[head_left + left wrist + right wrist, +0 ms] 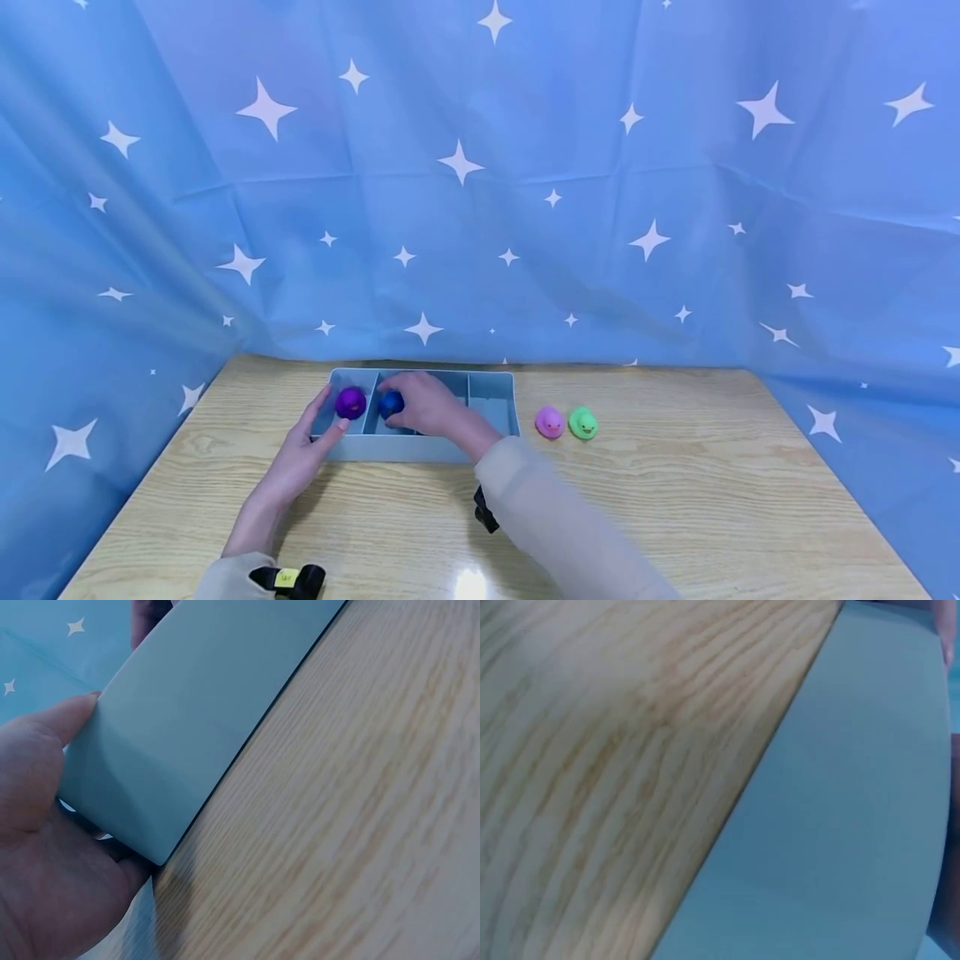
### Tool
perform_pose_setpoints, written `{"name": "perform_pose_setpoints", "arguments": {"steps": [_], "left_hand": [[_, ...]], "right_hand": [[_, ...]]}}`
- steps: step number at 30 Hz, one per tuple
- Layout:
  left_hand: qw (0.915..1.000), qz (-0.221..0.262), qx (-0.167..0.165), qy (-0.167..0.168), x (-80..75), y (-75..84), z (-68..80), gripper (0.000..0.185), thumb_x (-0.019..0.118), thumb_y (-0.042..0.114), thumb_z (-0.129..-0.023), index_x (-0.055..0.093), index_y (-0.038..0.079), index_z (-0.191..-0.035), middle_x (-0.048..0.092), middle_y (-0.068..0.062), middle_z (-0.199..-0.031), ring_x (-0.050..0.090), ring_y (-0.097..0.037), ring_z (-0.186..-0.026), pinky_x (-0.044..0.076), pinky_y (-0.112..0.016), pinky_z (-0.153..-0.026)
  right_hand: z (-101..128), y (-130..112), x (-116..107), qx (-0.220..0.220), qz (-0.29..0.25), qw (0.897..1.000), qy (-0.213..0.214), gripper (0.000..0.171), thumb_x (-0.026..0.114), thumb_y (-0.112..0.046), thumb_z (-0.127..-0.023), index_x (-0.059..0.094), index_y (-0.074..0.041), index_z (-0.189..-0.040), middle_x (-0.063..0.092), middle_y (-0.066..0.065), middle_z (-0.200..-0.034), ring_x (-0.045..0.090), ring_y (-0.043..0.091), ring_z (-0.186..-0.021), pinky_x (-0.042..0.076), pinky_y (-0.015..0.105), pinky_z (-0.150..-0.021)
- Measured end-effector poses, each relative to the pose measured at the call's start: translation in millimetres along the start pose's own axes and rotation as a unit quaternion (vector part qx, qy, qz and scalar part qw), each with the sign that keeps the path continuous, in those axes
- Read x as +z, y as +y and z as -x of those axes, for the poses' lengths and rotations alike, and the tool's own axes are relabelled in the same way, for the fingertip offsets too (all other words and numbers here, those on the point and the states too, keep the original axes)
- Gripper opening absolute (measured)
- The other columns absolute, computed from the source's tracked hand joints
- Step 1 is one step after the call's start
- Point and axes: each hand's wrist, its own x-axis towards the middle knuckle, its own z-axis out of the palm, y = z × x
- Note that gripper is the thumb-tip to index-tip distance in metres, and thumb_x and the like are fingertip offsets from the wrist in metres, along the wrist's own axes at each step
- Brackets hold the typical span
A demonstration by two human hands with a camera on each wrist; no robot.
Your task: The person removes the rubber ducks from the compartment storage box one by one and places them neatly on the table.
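Light wooden table [675,500] carries a grey-blue plastic divided tray [491,400] near its far edge, against the blue star-print curtain [525,167]. Left hand [300,454] braces the tray's left near corner, thumb on the front wall and fingers up the end wall, beside a purple rubber duck [350,402] in the leftmost compartment; right hand [429,404] reaches into the second compartment, fingers curled on a blue rubber duck [390,403] there. Pink rubber duck [550,422] and green rubber duck [582,423] sit side by side on the table just right of the tray.
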Motion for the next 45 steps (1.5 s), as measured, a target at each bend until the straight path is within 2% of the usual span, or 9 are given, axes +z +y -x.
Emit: {"name": "perform_pose_setpoints", "arguments": {"steps": [6, 13, 21, 28, 31, 36, 38, 41, 45], "left_hand": [[1.0000, -0.001, 0.000, 0.002, -0.5, 2.7, 1.2, 0.080, 0.052, 0.041, -0.108, 0.000, 0.025, -0.167, 0.001, -0.015, -0.172, -0.006, -0.045, -0.154, 0.003, -0.071, -0.119], [1.0000, 0.002, -0.003, 0.007, -3.3, 1.1, 0.0, 0.078, 0.051, 0.041, -0.108, 0.001, 0.028, -0.167, 0.001, -0.013, -0.172, -0.006, -0.043, -0.155, 0.002, -0.070, -0.119], [1.0000, 0.004, 0.001, 0.007, -6.0, 2.6, -0.2, 0.078, 0.050, 0.041, -0.109, 0.001, 0.028, -0.167, 0.000, -0.014, -0.172, -0.005, -0.042, -0.155, 0.004, -0.070, -0.119], [0.9998, -0.007, -0.015, 0.006, -5.5, 2.6, 0.7, 0.079, 0.050, 0.045, -0.108, 0.000, 0.032, -0.166, 0.000, -0.012, -0.172, -0.005, -0.043, -0.155, 0.005, -0.071, -0.119], [0.9999, -0.005, -0.009, 0.006, -4.1, 3.4, 0.2, 0.079, 0.051, 0.045, -0.108, 0.000, 0.030, -0.167, 0.001, -0.013, -0.172, -0.004, -0.044, -0.155, 0.006, -0.071, -0.118], [1.0000, -0.004, 0.008, 0.005, -2.3, 3.9, -0.1, 0.079, 0.052, 0.041, -0.108, 0.002, 0.026, -0.167, 0.002, -0.016, -0.172, -0.003, -0.045, -0.154, 0.006, -0.071, -0.119], [0.9999, -0.006, 0.008, 0.007, -2.1, 3.7, 0.8, 0.079, 0.052, 0.041, -0.108, 0.002, 0.026, -0.167, 0.003, -0.016, -0.171, -0.002, -0.046, -0.154, 0.006, -0.071, -0.119], [0.9999, -0.007, 0.011, 0.009, -1.4, 2.8, 1.0, 0.079, 0.052, 0.040, -0.108, 0.002, 0.025, -0.167, 0.004, -0.017, -0.171, -0.002, -0.046, -0.154, 0.005, -0.071, -0.119], [0.9998, -0.005, 0.018, 0.007, 0.0, -0.1, 0.7, 0.078, 0.052, 0.037, -0.109, 0.002, 0.023, -0.167, 0.003, -0.017, -0.171, -0.003, -0.046, -0.154, 0.004, -0.069, -0.119]], "right_hand": [[-3.2, -4.3, 5.7, 0.006, 0.049, 0.999, 0.017, 0.039, 0.078, -0.016, -0.093, 0.070, -0.011, -0.131, 0.070, 0.002, -0.128, 0.062, 0.020, -0.120, 0.051, 0.030, -0.101], [-7.6, -11.3, 7.6, 0.024, 0.113, 0.993, -0.002, 0.032, 0.075, -0.018, -0.095, 0.074, -0.018, -0.127, 0.072, -0.001, -0.123, 0.062, 0.017, -0.114, 0.052, 0.026, -0.096], [-10.4, -14.5, 6.4, 0.024, 0.116, 0.993, 0.005, 0.029, 0.075, -0.015, -0.095, 0.076, -0.018, -0.124, 0.073, -0.001, -0.119, 0.063, 0.016, -0.108, 0.052, 0.023, -0.087], [-7.5, -5.6, 6.2, -0.011, 0.062, 0.998, 0.004, 0.029, 0.074, -0.019, -0.097, 0.075, -0.015, -0.126, 0.072, -0.001, -0.121, 0.061, 0.019, -0.115, 0.049, 0.027, -0.099], [-4.0, -3.1, 2.8, -0.019, 0.027, 0.999, 0.006, 0.030, 0.074, -0.016, -0.097, 0.074, -0.013, -0.127, 0.072, 0.001, -0.122, 0.062, 0.017, -0.115, 0.050, 0.024, -0.096], [4.5, -4.8, -5.4, -0.032, 0.013, 0.999, 0.014, 0.030, 0.073, -0.016, -0.098, 0.073, -0.012, -0.128, 0.071, 0.001, -0.124, 0.063, 0.015, -0.114, 0.052, 0.024, -0.095], [8.8, -6.1, -9.1, -0.037, 0.001, 0.999, 0.025, 0.031, 0.074, -0.017, -0.097, 0.074, -0.013, -0.128, 0.071, 0.001, -0.124, 0.063, 0.016, -0.114, 0.052, 0.024, -0.094], [19.1, -5.4, -17.5, -0.038, -0.054, 0.997, 0.050, 0.033, 0.074, -0.015, -0.097, 0.073, -0.011, -0.129, 0.071, 0.003, -0.125, 0.062, 0.018, -0.115, 0.053, 0.025, -0.093], [40.8, 2.4, -34.6, -0.045, -0.131, 0.985, 0.100, 0.034, 0.076, -0.008, -0.094, 0.072, -0.006, -0.127, 0.070, 0.009, -0.126, 0.064, 0.024, -0.112, 0.056, 0.032, -0.093]]}}
